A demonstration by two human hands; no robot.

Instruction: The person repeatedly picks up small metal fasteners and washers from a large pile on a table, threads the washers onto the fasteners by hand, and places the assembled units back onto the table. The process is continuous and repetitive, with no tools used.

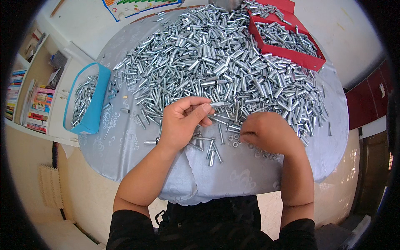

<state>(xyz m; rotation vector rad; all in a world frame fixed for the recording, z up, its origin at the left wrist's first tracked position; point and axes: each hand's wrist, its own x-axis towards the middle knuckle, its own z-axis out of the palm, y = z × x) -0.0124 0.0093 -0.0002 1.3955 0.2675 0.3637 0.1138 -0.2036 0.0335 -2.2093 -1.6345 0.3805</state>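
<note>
Between the thumb and fingers of my left hand [183, 121] is a silvery metal sleeve [217, 104], its end pointing right. A long bolt [221, 119] lies just below those fingertips; whether they touch it I cannot tell. My right hand [270, 132] is curled with its fingertips down, close to small nuts and washers [235, 141] on the cloth. What its fingers pinch, if anything, is hidden. Several loose bolts [214, 148] lie between my forearms. Beyond both hands spreads a big heap of metal sleeves and bolts [208, 58].
The round table wears a grey patterned cloth [121, 154]. At its left stands a blue box [93, 116] of metal parts. A red box [291, 58] of similar parts sits at the far right. Bookshelves [39, 104] rise on the left, and dark red cabinets [371, 98] on the right.
</note>
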